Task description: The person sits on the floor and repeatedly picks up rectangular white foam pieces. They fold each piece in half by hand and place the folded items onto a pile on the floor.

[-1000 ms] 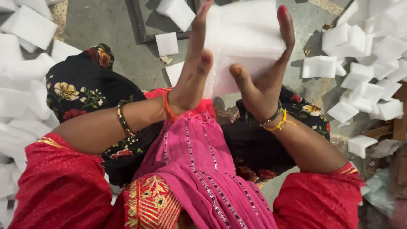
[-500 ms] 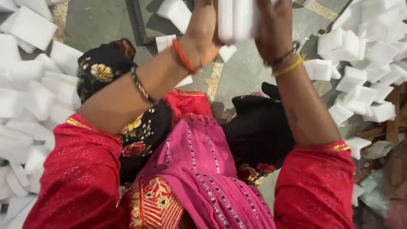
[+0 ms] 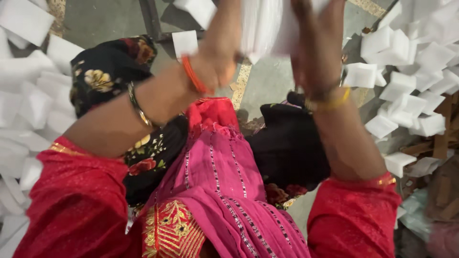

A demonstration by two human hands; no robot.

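White stack of thin foam sheets (image 3: 267,24), blurred, edges roughly flush, raised at the far top of view above my lap, clamped between my two palms: left hand (image 3: 221,52) pressing its left face, right hand (image 3: 318,43) its right, fingers cut off, spread unclear.

Sleeves (image 3: 76,205) red w/ gold trim; tunic front (image 3: 215,191) pink, silver dotted stripes + gold-embroidered panel; trousers (image 3: 110,71) black w/ yellow and red floral print. Foam blocks (image 3: 401,81) and held stack (image 3: 272,24) white, floor (image 3: 272,86) grey-green. Wrists: orange thread (image 3: 193,76), dark bangle (image 3: 138,105), yellow bangle (image 3: 330,104).
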